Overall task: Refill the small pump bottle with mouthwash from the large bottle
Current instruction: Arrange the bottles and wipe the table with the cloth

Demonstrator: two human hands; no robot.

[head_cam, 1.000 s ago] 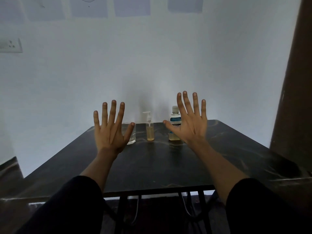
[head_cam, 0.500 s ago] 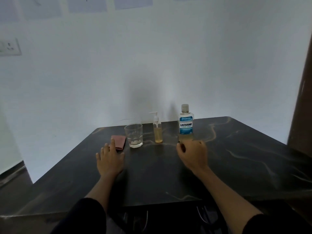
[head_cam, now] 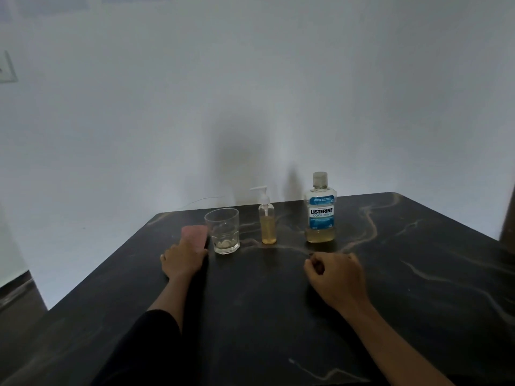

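Neither grip held anything. The right hand [head_cam: 335, 277] rested on the dark marbled desk [head_cam: 418, 274] with fingers curled into an empty fist, just in front of the large clear mouthwash bottle with the blue label [head_cam: 320, 210], capped and low on amber liquid. The left hand [head_cam: 182, 260] lay flat, fingertips on a pink rectangular pad [head_cam: 195, 235] beside an empty clear glass tumbler [head_cam: 223, 232]. Between tumbler and large bottle stood the small clear pump bottle [head_cam: 267, 218], pump on. Its narrow neck would likely invite spills, and being slim, it could tip if knocked.
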